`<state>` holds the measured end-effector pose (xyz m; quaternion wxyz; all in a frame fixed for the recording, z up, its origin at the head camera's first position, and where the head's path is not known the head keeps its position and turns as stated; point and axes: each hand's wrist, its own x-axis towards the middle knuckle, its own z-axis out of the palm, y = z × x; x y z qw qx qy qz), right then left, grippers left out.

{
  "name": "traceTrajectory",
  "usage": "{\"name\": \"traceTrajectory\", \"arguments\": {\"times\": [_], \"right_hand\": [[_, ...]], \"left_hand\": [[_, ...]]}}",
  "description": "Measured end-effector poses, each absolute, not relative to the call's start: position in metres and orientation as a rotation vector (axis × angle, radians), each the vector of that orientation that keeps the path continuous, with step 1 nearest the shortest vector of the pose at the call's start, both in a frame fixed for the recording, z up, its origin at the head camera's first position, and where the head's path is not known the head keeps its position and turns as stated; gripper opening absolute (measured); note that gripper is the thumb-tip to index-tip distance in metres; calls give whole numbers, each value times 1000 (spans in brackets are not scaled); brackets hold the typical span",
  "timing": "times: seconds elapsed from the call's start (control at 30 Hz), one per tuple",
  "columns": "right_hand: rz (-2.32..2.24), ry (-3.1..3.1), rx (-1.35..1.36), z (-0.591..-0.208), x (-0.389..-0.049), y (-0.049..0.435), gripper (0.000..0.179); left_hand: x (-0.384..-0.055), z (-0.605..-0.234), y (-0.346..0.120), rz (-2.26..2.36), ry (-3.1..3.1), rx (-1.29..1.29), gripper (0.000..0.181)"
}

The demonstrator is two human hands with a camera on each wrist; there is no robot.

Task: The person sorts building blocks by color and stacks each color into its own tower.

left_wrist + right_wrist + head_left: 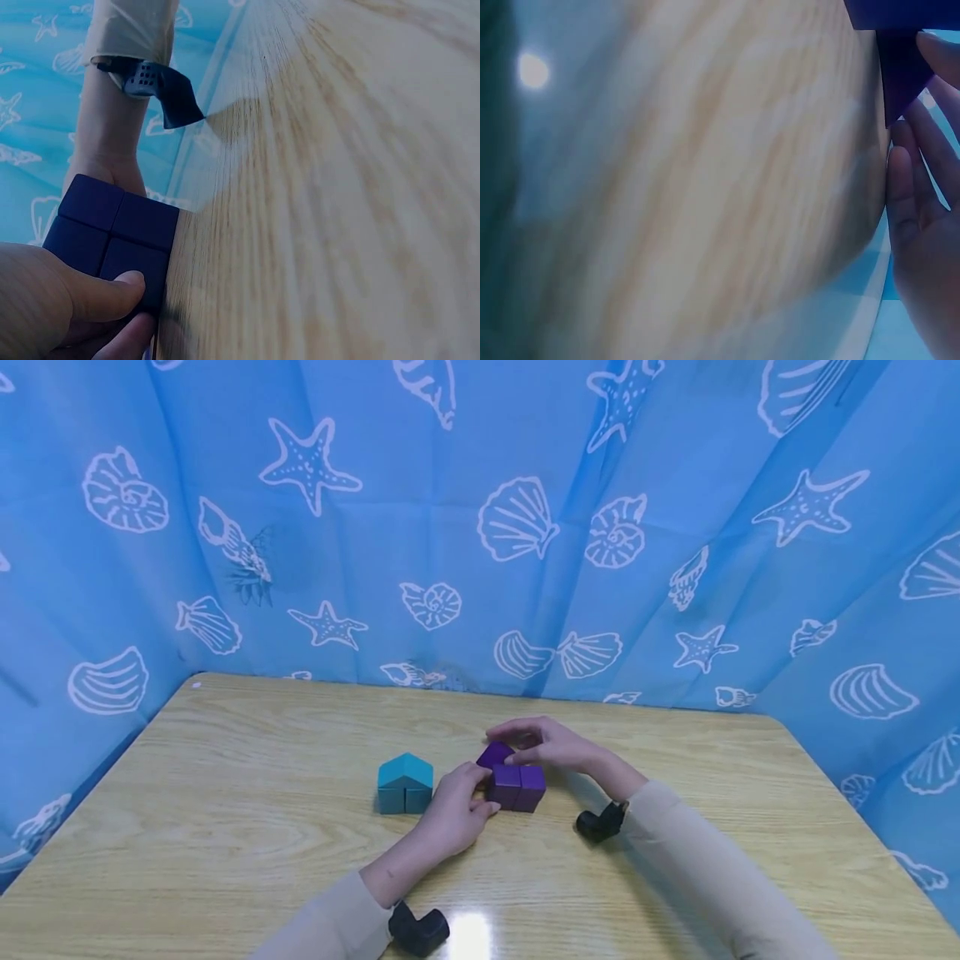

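Observation:
Two purple cube-like blocks (pixel 517 787) stand side by side on the wooden table, with a thin seam between them. At their left end, my left hand (pixel 453 810) holds them, the thumb on the near face and the fingertips behind; the left wrist view shows that thumb (pixel 112 294) lying across one block face. Just behind the pair is another purple block (pixel 495 754) with slanted edges. My right hand (pixel 553 747) reaches over from the right and holds this rear block between thumb and fingers. In the right wrist view the dark rear block (pixel 904 75) lies beside the thumb.
To the left of my hands stands a teal house-like shape (pixel 405 783), a peaked piece over two small blocks. The wooden table (pixel 247 827) ends at a blue curtain (pixel 420 543) printed with shells and starfish. A black camera (pixel 600 823) hangs at my right wrist.

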<state>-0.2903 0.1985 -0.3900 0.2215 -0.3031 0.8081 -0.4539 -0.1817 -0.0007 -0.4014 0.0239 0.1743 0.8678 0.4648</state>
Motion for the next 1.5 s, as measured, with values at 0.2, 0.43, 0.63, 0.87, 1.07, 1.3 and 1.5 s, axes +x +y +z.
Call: {"name": "traceTrajectory", "arguments": {"times": [0.2, 0.43, 0.63, 0.87, 1.07, 1.3, 1.5], "right_hand": [[-1268, 2275, -878, -391, -289, 202, 40], [-1345, 2252, -829, -392, -286, 202, 39], [-1405, 2231, -723, -388, -281, 197, 42], [-1421, 2336, -695, -384, -276, 200, 42], [-1501, 2378, -680, -374, -270, 199, 41], [-1527, 2430, -656, -365, -261, 200, 40], [-1562, 2419, -662, -359, -252, 203, 39]], "left_hand": [[-183, -400, 3, 1417, 2714, 587, 38], [-182, -399, 3, 1445, 2686, 564, 38], [-182, -399, 1, 1482, 2662, 550, 36], [-181, -398, 2, 1441, 2679, 556, 37], [-181, -398, 0, 1441, 2687, 541, 36], [-181, -400, 0, 1463, 2677, 548, 37], [-180, -399, 0, 1435, 2694, 540, 37]]}}
